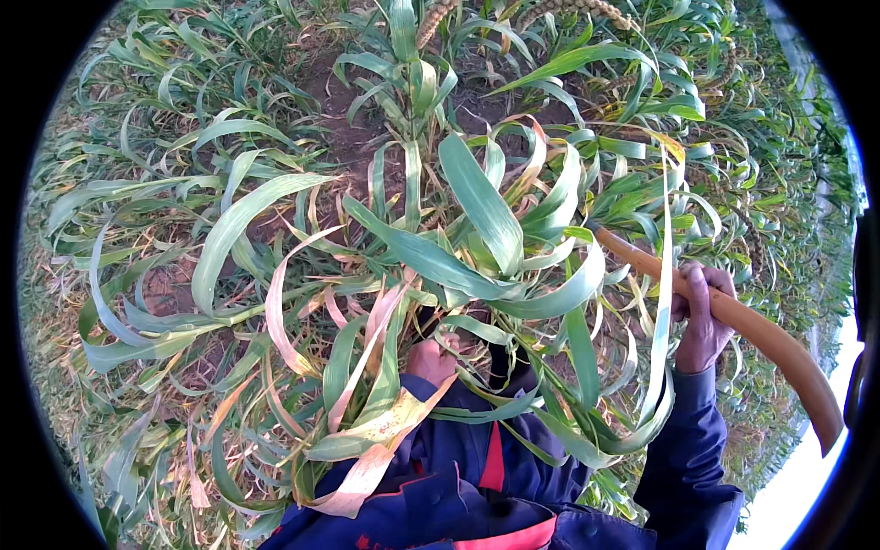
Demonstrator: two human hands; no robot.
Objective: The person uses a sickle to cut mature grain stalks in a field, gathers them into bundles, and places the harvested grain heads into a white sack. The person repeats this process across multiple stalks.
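Observation:
My right hand (704, 316) is wrapped round the long, curved wooden handle (775, 344) of a tool. Its head end is lost among leaves, so the blade does not show. Low in the middle, close to my body, my left hand (431, 360) is closed at the base of a leafy clump, partly covered by foliage; it seems to grip the stalks there. Broad green leaves (481, 206) of this tall cereal plant arch over and between my hands. Some leaves, such as a dried one (371, 454) before my jacket, are tan and pinkish.
More of the same crop surrounds me, with bare brown soil (353, 119) between plants. Drooping seed heads (438, 20) hang at the top. A long leaf (664, 284) crosses in front of the handle beside my right hand. A pale strip (807, 467) borders the field at right.

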